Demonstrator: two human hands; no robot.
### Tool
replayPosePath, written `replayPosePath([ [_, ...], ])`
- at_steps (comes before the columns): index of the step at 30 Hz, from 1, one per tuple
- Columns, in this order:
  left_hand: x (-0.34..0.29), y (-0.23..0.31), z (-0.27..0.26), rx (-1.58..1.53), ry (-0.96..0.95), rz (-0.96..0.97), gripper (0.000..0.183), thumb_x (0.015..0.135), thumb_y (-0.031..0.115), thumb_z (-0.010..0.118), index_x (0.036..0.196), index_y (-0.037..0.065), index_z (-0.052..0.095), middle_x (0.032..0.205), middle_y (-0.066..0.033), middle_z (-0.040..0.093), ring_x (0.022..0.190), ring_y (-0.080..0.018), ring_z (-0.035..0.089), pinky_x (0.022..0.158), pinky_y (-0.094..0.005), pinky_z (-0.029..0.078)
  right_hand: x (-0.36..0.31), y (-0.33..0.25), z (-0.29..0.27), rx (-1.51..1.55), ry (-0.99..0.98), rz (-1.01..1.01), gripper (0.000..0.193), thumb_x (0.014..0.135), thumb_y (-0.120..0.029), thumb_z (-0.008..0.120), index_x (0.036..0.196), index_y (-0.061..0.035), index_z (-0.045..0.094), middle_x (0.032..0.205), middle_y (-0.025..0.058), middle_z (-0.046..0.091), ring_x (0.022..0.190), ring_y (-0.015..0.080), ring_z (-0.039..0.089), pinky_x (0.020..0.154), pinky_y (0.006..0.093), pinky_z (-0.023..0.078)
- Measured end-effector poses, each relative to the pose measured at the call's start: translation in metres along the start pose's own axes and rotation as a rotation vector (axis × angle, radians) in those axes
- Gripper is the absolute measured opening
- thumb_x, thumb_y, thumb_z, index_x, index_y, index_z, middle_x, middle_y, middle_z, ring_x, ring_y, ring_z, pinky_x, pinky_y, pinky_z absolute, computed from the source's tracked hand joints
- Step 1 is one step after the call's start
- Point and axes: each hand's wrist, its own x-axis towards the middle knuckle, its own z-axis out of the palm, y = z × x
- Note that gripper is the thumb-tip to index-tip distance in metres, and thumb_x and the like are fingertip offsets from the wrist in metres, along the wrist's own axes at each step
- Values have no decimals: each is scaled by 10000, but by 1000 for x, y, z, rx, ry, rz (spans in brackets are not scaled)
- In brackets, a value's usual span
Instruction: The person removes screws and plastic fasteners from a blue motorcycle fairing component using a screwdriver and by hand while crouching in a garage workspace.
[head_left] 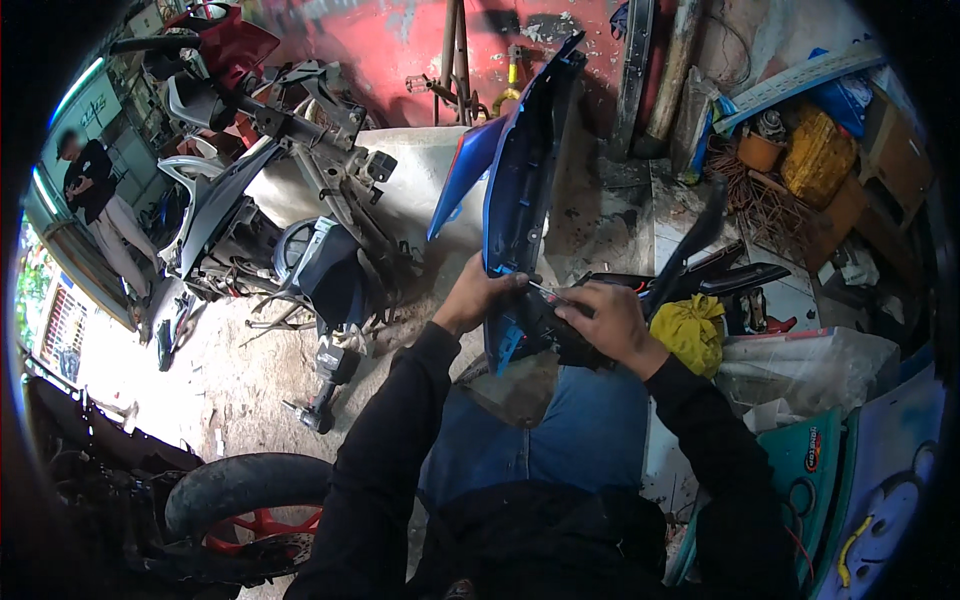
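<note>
Blue and black plastic fills a worker's grasp: a long, curved panel (520, 205) stands upright above the floor (240, 375), its dark inner side toward the wearer and its lower end just in front of a pair of jeans (590, 420). The left hand (470, 296) is clamped on the panel's left edge, thumb laid across the inner side. The right hand (608, 320), to the right of it, has its thumb and fingers pinched together on a slim metal tool (542, 289), which points toward the left thumb; whether its tip touches the panel cannot be told. A power tool (327, 385) lies on the floor left of the knees. Toward the floor's far edge, before a red wall (350, 60), stands a bare motorcycle frame (330, 165). A black tyre (240, 487) occupies the floor's near left corner, and a yellow bundle (688, 335) sits beside the right wrist. Near the floor's left edge stands another person (92, 190) in a dark top.
</note>
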Motion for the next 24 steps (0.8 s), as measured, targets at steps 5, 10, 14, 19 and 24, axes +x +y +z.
replayPosePath([
  [5,-9,3,-8,38,-21,24,451,763,134,756,1120,0,516,973,-51,619,870,-127,602,784,-285,496,24,-11,-35,1129,-484,624,366,882,-180,623,1200,-1,594,693,-2,566,588,55,512,523,207,431],
  [10,-5,3,7,116,-27,126,457,754,172,770,1102,5,524,938,-28,596,854,-113,564,793,-275,473,17,-18,-44,1133,-474,725,349,887,-163,607,1198,-6,585,671,29,572,516,87,514,457,227,411],
  [14,1,7,7,107,-21,112,452,754,183,772,1090,3,529,936,-27,595,854,-116,568,787,-277,477,10,-28,-24,-130,137,-166,335,857,-184,636,1152,-28,604,661,72,598,500,174,555,443,298,435],
  [19,3,20,2,144,-11,125,444,749,171,769,1085,-1,534,936,-33,598,845,-114,575,776,-285,486,3,-27,-21,-389,86,-102,345,824,-193,672,1137,-51,635,791,86,651,604,165,614,514,294,468],
  [24,-5,31,-2,149,-64,113,493,732,180,780,1111,-6,526,964,-48,606,870,-119,583,797,-286,486,18,-11,-47,1028,-354,511,379,836,-95,637,1205,-11,605,768,87,650,604,111,582,550,238,459],
])
